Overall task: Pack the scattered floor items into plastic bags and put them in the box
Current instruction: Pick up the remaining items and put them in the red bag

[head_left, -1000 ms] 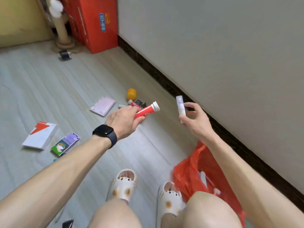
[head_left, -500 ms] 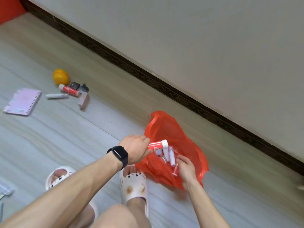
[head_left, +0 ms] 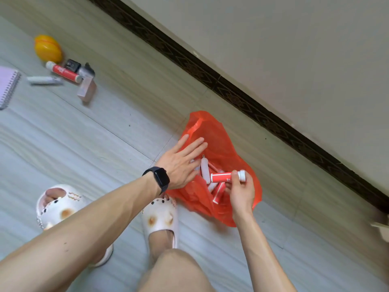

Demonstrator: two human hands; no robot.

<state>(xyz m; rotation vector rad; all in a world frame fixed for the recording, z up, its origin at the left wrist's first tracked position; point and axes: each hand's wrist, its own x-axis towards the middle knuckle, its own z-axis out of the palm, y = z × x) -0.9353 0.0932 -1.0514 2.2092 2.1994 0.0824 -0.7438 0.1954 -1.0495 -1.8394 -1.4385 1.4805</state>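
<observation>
Red tube (head_left: 223, 177) has gone from the left hand (head_left: 181, 163) to the right hand (head_left: 241, 192) since the earlier frame, and the left hand now lies flat. Tube sits about level over the mouth of the red plastic bag (head_left: 223, 135), just above a white tube (head_left: 204, 170) and other red-and-white items already inside.

Right hand pinches it near the white-cap end, thumb and fingertips curled round it, forearm coming in from the lower right. Left hand has fingers straight and spread, palm down, resting on the bag's left side, with a watch (head_left: 161, 179) on the wrist.

Step in hand, as I judge it: drop the tube in. Keep the bag's side pinned so the mouth stays open, and lower the tube past the film before letting go so it can't roll out.

Loose on the floor, well apart to the upper left: another red tube (head_left: 63, 72), yellow toy (head_left: 48, 48), notebook (head_left: 8, 87).
</observation>
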